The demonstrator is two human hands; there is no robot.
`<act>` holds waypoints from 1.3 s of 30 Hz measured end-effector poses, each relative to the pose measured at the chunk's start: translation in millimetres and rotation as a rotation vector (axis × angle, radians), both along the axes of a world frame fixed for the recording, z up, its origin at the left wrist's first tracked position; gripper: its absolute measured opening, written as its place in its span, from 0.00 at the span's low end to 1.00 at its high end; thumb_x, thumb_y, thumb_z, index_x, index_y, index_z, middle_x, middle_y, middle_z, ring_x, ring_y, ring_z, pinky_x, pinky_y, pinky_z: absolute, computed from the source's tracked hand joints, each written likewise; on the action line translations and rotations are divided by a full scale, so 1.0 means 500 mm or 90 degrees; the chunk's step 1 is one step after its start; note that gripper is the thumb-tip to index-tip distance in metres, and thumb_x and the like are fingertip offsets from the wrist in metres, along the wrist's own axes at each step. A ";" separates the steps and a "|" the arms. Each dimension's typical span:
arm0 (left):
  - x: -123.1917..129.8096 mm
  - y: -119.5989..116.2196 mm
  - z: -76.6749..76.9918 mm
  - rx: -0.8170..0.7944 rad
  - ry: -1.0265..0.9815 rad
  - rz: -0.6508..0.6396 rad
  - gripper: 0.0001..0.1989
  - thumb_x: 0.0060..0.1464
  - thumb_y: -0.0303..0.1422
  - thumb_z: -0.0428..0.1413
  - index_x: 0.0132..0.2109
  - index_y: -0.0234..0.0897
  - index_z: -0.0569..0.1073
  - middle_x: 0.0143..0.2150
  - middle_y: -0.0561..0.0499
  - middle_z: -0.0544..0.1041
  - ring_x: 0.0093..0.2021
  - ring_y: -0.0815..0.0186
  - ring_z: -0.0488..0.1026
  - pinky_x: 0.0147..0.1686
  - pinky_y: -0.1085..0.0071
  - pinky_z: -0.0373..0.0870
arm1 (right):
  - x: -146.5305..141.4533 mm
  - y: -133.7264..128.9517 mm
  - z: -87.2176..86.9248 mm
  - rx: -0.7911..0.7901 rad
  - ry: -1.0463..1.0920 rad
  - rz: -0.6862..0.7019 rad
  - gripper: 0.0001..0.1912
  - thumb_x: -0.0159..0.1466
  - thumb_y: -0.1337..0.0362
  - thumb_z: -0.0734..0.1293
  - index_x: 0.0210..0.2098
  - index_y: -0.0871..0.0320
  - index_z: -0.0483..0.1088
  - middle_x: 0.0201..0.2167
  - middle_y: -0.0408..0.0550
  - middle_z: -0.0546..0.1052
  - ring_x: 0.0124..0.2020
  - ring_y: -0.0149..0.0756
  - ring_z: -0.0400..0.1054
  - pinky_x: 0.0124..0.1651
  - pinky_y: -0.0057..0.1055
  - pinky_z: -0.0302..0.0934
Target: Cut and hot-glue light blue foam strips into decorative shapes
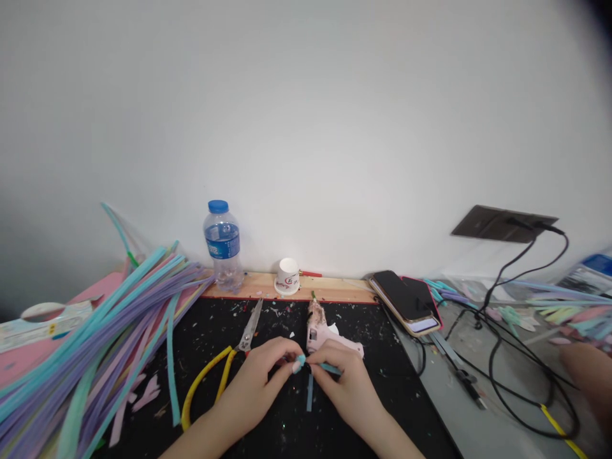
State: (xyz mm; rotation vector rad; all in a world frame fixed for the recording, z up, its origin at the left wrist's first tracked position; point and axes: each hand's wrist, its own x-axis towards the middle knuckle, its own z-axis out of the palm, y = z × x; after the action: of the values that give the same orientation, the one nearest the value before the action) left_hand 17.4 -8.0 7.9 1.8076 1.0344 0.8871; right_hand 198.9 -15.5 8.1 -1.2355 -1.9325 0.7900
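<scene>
My left hand [272, 364] pinches a small curled light-blue fuzzy piece [299, 364], which looks like pipe cleaner, between thumb and fingertips. Close beside it, my right hand [340, 371] has its fingertips pressed together; a light-blue pipe cleaner [331, 368] shows under its fingers. Whether the two blue parts are joined I cannot tell. Just beyond my right hand lies a pale pink glue gun [325, 335] with a browned nozzle end. A narrow pale-blue strip [309, 393] rests on the black mat [382, 389] below my hands. Yellow-handled scissors [228, 364] lie open beyond my left forearm.
A large heap of pastel pipe cleaners [119, 325] covers the left side. Along the wall stand a water bottle [223, 245] and a paper cup [287, 276]. Phones [406, 299] and black cables [495, 344] lie at right, near another person's arm [588, 379].
</scene>
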 end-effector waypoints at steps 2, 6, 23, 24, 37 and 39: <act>0.000 0.000 -0.001 -0.003 -0.003 0.003 0.08 0.54 0.25 0.50 0.37 0.40 0.73 0.36 0.52 0.75 0.37 0.63 0.71 0.38 0.72 0.65 | 0.000 0.000 -0.001 0.010 -0.011 0.005 0.11 0.59 0.74 0.64 0.32 0.55 0.76 0.27 0.44 0.73 0.30 0.32 0.68 0.34 0.26 0.59; 0.001 -0.002 -0.002 -0.006 0.000 0.009 0.08 0.54 0.25 0.50 0.35 0.39 0.72 0.34 0.52 0.75 0.36 0.64 0.71 0.37 0.73 0.64 | -0.001 -0.002 -0.002 0.032 -0.035 0.006 0.10 0.59 0.73 0.63 0.32 0.56 0.75 0.27 0.44 0.73 0.31 0.33 0.68 0.34 0.26 0.59; 0.006 -0.004 -0.008 -0.075 -0.074 0.024 0.05 0.54 0.28 0.52 0.36 0.39 0.73 0.34 0.51 0.76 0.37 0.62 0.72 0.39 0.71 0.66 | -0.007 -0.010 -0.008 0.067 -0.062 -0.062 0.07 0.58 0.72 0.63 0.25 0.59 0.71 0.24 0.45 0.72 0.28 0.33 0.66 0.31 0.26 0.58; 0.007 -0.002 -0.008 -0.103 -0.099 0.014 0.06 0.54 0.28 0.52 0.37 0.38 0.73 0.35 0.51 0.76 0.38 0.62 0.73 0.40 0.70 0.67 | -0.007 -0.009 -0.006 0.056 -0.047 -0.068 0.07 0.57 0.72 0.64 0.25 0.59 0.71 0.24 0.45 0.72 0.28 0.33 0.67 0.32 0.26 0.58; 0.009 0.003 -0.021 -0.190 -0.179 0.014 0.08 0.51 0.25 0.55 0.39 0.36 0.74 0.38 0.49 0.79 0.39 0.61 0.75 0.42 0.66 0.69 | -0.009 -0.001 0.002 -0.066 0.067 -0.077 0.07 0.56 0.73 0.65 0.26 0.60 0.74 0.26 0.46 0.76 0.30 0.35 0.70 0.35 0.27 0.61; 0.010 0.003 -0.019 -0.199 -0.180 0.010 0.08 0.50 0.25 0.55 0.39 0.36 0.75 0.37 0.49 0.79 0.39 0.61 0.75 0.42 0.67 0.69 | -0.009 -0.001 0.000 -0.069 0.071 -0.081 0.07 0.56 0.73 0.65 0.26 0.60 0.74 0.26 0.46 0.76 0.30 0.35 0.69 0.34 0.27 0.61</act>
State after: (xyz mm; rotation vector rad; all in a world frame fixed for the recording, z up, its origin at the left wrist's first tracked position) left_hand 22.3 -6.6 -1.3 1.3718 0.9461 0.9045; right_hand 194.2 -16.2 8.2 -1.3365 -1.7236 0.8863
